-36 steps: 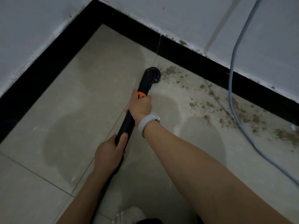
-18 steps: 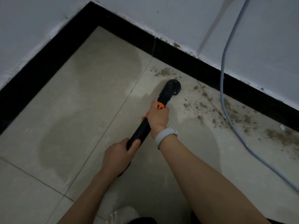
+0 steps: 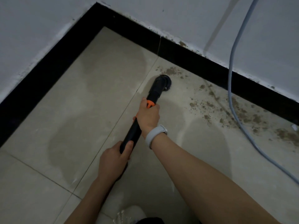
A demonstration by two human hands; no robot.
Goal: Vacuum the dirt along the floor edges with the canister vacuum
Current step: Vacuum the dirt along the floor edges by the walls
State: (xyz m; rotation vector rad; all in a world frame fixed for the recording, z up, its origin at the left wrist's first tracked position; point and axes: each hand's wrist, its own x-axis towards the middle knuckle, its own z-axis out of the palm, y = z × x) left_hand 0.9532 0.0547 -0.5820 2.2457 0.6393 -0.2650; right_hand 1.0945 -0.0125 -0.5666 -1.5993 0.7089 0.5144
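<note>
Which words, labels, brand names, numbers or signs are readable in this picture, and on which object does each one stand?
None can be read. The black vacuum wand, its orange collar, the white wristband and the grey cable show no lettering. A small white scrap by the black baseboard is too small to tell.

Single head view, looking steeply down at floor corner (image 3: 103, 29), close range.

Beige tiled floor (image 3: 68, 110) beneath me: brown dirt (image 3: 252, 118) scattered beside the black skirting (image 3: 202, 62); grey cable (image 3: 242, 130) crosses it; brush nozzle (image 3: 161, 82) rests there.
</note>
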